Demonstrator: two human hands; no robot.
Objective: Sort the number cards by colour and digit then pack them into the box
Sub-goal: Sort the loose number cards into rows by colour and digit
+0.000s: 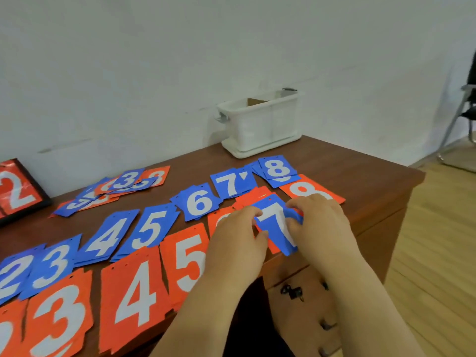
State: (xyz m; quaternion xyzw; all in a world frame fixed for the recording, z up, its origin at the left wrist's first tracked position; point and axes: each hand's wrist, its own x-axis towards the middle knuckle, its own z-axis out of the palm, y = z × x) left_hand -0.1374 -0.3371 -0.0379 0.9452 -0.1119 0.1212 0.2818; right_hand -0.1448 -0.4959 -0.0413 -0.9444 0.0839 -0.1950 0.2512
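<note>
Blue and orange number cards lie in two rows on a brown wooden table (360, 171). A blue 7 card (275, 222) sits over the orange piles near the front right edge. My left hand (237, 235) pinches its left edge and my right hand (319, 222) pinches its right edge. Behind it lie the blue 7 pile (231, 184), blue 8 pile (277, 167), blue 6 pile (198, 202) and an orange 8 card (309, 189). A white plastic box (260, 124) stands at the back of the table against the wall.
Blue 5 (152, 230), blue 4 (108, 235) and orange 4 (134, 300) piles run leftwards. A loose heap of mixed cards (116, 186) lies at the back left, beside a black-framed orange 2 board (18, 191). A chair (463, 112) stands at far right.
</note>
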